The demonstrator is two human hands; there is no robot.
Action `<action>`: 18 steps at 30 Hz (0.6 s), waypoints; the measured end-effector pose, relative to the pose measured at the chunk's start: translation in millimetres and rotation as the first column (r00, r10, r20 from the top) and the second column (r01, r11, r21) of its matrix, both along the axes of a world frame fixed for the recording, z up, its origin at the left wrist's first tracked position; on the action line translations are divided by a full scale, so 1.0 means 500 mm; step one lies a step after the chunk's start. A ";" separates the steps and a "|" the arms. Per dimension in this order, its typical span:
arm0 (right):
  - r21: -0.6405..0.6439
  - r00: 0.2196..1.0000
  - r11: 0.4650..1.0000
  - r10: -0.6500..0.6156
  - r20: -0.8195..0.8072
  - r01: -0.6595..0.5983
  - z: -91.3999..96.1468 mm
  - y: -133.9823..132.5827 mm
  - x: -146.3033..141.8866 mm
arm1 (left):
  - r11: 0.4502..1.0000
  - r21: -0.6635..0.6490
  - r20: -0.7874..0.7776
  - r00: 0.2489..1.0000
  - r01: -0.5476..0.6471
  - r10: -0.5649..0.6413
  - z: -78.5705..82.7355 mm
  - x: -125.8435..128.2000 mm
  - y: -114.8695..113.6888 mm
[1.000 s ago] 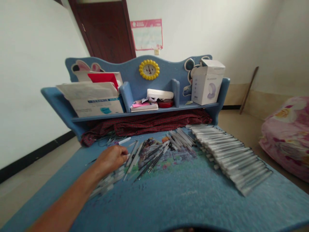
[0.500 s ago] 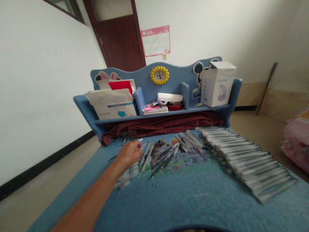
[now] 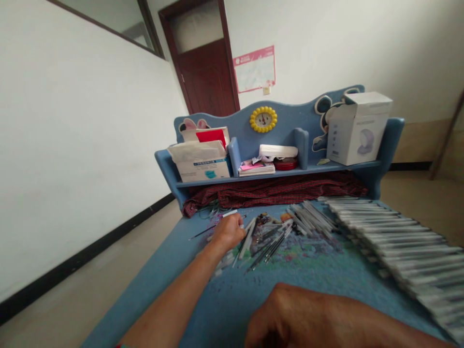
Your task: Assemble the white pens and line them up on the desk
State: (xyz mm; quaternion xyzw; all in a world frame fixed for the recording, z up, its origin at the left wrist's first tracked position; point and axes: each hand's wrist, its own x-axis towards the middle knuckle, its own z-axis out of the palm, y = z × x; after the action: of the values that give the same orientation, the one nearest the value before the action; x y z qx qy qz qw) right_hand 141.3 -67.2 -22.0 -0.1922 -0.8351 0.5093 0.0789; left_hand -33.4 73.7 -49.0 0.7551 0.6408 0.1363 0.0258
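Observation:
My left hand (image 3: 229,233) is over the left part of the table, its fingers curled closed. Just above its knuckles shows a short white piece (image 3: 230,213); whether the fingers grip it I cannot tell. Right beside the hand lie pale pen barrels (image 3: 247,240) and thin dark pen refills (image 3: 272,245). A single dark stick (image 3: 202,232) lies to its left. My right hand (image 3: 277,314) is low at the front edge of the view, fingers bent inward, the tips hidden. What it holds, if anything, is out of sight.
Many pens (image 3: 402,237) lie in a long row at the right. More clear barrels (image 3: 311,218) are bunched near the back. Behind stands a blue shelf (image 3: 203,182) with a white box (image 3: 358,130), papers and a yellow flower clock (image 3: 263,119); checked cloth (image 3: 268,191) is bundled beneath it.
My right hand has come into view at the bottom. My left hand stays by the pen parts, still closed. The whole scene has shifted to the right as the head turned left.

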 end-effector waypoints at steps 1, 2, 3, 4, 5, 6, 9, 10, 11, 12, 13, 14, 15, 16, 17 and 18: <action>0.012 0.999 0.999 -0.034 -0.004 0.034 0.006 -0.001 0.005 | 1.000 0.004 0.004 1.000 0.000 0.000 -0.002 0.000 0.001; 0.026 0.997 0.997 -0.072 -0.001 0.072 0.012 -0.001 0.010 | 1.000 0.007 0.008 1.000 0.003 -0.003 -0.002 -0.001 0.002; 0.044 0.994 0.993 -0.111 0.005 0.111 0.018 0.001 0.015 | 1.000 0.012 0.013 1.000 0.009 -0.009 -0.003 -0.001 0.002; 0.067 0.989 0.987 -0.148 0.011 0.147 0.023 0.005 0.018 | 1.000 0.017 0.018 1.000 0.017 -0.017 -0.003 -0.001 0.002; 0.092 0.983 0.979 -0.182 0.014 0.179 0.026 0.011 0.021 | 0.999 0.024 0.024 0.999 0.023 -0.023 -0.002 -0.002 0.002; 0.117 0.977 0.971 -0.212 0.012 0.209 0.027 0.019 0.022 | 0.999 0.031 0.029 0.999 0.028 -0.029 -0.001 -0.002 0.001; 0.166 0.954 0.940 -0.301 -0.011 0.298 0.017 0.049 0.024 | 0.998 0.041 0.039 0.998 0.045 -0.047 0.004 -0.003 -0.002; 0.174 0.943 0.928 -0.332 -0.018 0.330 0.010 0.059 0.024 | 0.998 0.038 0.040 0.998 0.053 -0.055 0.005 -0.003 -0.003; 0.177 0.932 0.916 -0.361 -0.025 0.359 0.002 0.067 0.025 | 0.998 0.034 0.040 0.997 0.060 -0.061 0.006 -0.003 -0.005; 0.177 0.923 0.907 -0.383 -0.031 0.382 -0.006 0.074 0.026 | 0.997 0.028 0.040 0.997 0.066 -0.067 0.007 -0.003 -0.006; 0.170 0.916 0.901 -0.400 -0.031 0.399 -0.014 0.079 0.028 | 0.997 0.022 0.039 0.997 0.069 -0.069 0.007 -0.002 -0.008; 0.161 0.910 0.897 -0.414 -0.028 0.412 -0.021 0.083 0.030 | 0.997 0.015 0.037 0.997 0.071 -0.071 0.007 -0.001 -0.010; 0.154 0.906 0.894 -0.423 -0.020 0.421 -0.028 0.085 0.033 | 0.997 0.009 0.034 0.997 0.073 -0.073 0.007 0.000 -0.012; 0.154 0.901 0.890 -0.434 -0.011 0.430 -0.032 0.086 0.036 | 0.997 0.002 0.030 0.997 0.076 -0.076 0.008 0.002 -0.014; 0.162 0.895 0.883 -0.445 -0.004 0.440 -0.035 0.087 0.038 | 0.997 -0.005 0.025 0.996 0.082 -0.082 0.009 0.003 -0.017; 0.178 0.888 0.874 -0.459 -0.003 0.452 -0.036 0.087 0.041 | 0.996 -0.012 0.018 0.996 0.090 -0.090 0.011 0.005 -0.020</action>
State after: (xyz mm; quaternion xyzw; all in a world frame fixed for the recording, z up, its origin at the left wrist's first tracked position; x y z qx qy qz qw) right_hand 162.0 -23.7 -40.1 -0.3857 -0.8091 0.3975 0.1966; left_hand -31.1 63.8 -43.3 0.7818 0.6067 0.1376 0.0425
